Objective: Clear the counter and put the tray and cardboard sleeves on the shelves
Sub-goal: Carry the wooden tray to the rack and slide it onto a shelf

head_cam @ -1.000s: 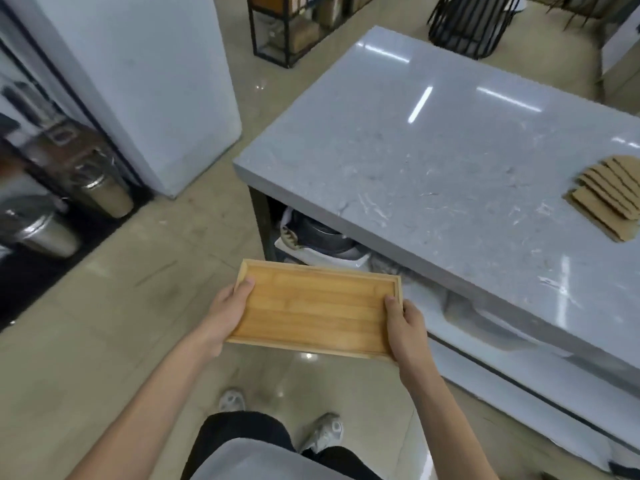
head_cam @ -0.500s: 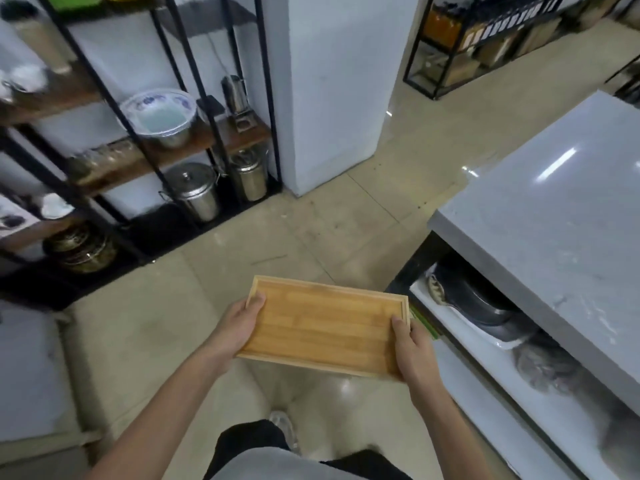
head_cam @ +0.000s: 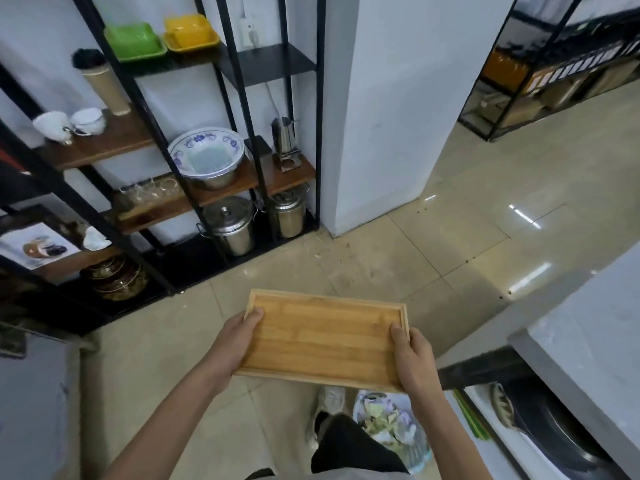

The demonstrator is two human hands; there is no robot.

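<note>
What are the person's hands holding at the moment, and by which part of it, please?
The wooden tray, gripped at its two short ends: left hand on one, right hand on the other, thumbs over the rim.

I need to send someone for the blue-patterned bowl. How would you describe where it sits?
Find the black metal shelving unit left of the white pillar. On its brown wooden shelf above the two steel pots sits the wide white bowl, the only dish with a blue floral rim.

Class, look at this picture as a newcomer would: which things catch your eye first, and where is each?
First, the wooden tray, low in the middle, held level over the floor by the left hand and right hand at its short ends. Then the black shelf rack at upper left, with a green dish and yellow dish on top.
</note>
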